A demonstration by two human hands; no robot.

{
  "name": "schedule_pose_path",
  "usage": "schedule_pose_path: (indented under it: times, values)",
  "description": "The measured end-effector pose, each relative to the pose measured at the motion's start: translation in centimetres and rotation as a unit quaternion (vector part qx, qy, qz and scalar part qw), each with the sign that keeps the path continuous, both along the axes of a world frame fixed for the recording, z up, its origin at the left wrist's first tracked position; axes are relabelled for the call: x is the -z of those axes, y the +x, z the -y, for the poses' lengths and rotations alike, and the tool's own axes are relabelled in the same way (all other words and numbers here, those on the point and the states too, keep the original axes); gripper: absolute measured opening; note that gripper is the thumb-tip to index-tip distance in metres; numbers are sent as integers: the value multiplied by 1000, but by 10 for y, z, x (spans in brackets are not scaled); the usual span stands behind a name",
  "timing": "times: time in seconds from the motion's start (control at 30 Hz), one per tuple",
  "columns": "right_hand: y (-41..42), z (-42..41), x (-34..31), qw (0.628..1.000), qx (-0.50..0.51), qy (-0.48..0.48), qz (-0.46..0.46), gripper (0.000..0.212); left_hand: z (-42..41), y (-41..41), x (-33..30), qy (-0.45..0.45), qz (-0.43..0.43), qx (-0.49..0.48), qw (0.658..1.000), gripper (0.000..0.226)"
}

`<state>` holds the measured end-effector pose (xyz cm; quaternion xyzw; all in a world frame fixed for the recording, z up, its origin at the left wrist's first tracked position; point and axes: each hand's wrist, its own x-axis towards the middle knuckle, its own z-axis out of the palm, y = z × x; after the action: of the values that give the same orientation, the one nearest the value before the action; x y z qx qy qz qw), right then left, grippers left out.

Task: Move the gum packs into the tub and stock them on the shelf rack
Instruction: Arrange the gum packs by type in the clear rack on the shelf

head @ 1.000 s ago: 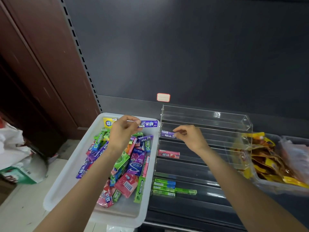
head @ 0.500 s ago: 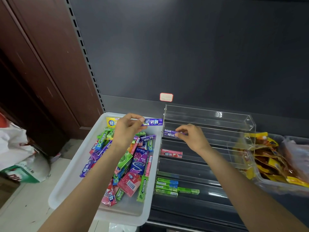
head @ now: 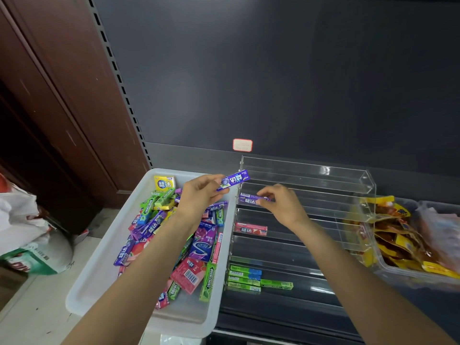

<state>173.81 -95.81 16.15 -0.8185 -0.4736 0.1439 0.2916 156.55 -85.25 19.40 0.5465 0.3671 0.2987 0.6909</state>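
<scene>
Here the left hand [head: 199,195] pinches a long purple gum pack [head: 234,180] above the white plastic tub [head: 104,265] of mixed gum packs. The right hand [head: 283,205] has its grip closed on a second purple gum pack [head: 250,198] lying in an upper row of the clear acrylic shelf rack [head: 323,185].

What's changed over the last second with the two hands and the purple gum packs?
The left hand has lifted its purple pack slightly and tilted it up toward the clear rack. The right hand still pinches the second purple pack on its rack tier. Tub, pink pack and green packs are unchanged.
</scene>
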Motion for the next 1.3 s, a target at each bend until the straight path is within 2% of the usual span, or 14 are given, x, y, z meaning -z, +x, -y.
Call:
schedule_pose_path:
  times: [0.17, 0.33, 0.47, 0.53, 0.63, 0.73, 0.8, 0.93, 1.07, 1.17, 1.3]
  values:
    - [-3, 3, -7, 998, 7, 58, -12, 27, 5, 7, 2, -62, 12, 4, 998, 10]
    - [-18, 5, -24, 962, 11, 170, -214, 21, 18, 22, 5, -36, -36, 43, 998, 15]
    - [-19, 6, -29, 935, 46, 213, -280, 14, 28, 35, 1, 4, -51, 88, 995, 16]
    - [-12, 6, -28, 938, 64, 216, -263, 16, 25, 36, 3, 116, -118, 94, 982, 17]
    - [4, 9, -28, 960, 76, 196, -185, 22, 14, 30, 11, 341, -256, 92, 900, 24]
    - [17, 11, -28, 989, 63, 117, -67, 29, 6, 23, 18, 434, -326, 98, 835, 32]
    - [19, 10, -25, 995, 62, 71, -20, 29, 2, 20, 21, 460, -337, 98, 816, 34]
    - [17, 10, -16, 995, 65, 10, 80, 24, -6, 18, 24, 473, -316, 125, 813, 34]
    - [11, 11, -9, 988, 68, -22, 139, 27, -10, 20, 26, 501, -338, 194, 772, 38]
    - [7, 9, -8, 986, 54, -48, 154, 30, -11, 23, 28, 508, -377, 228, 740, 40]
    - [4, 4, -8, 990, 18, -45, 131, 29, -11, 24, 30, 498, -367, 244, 747, 39]
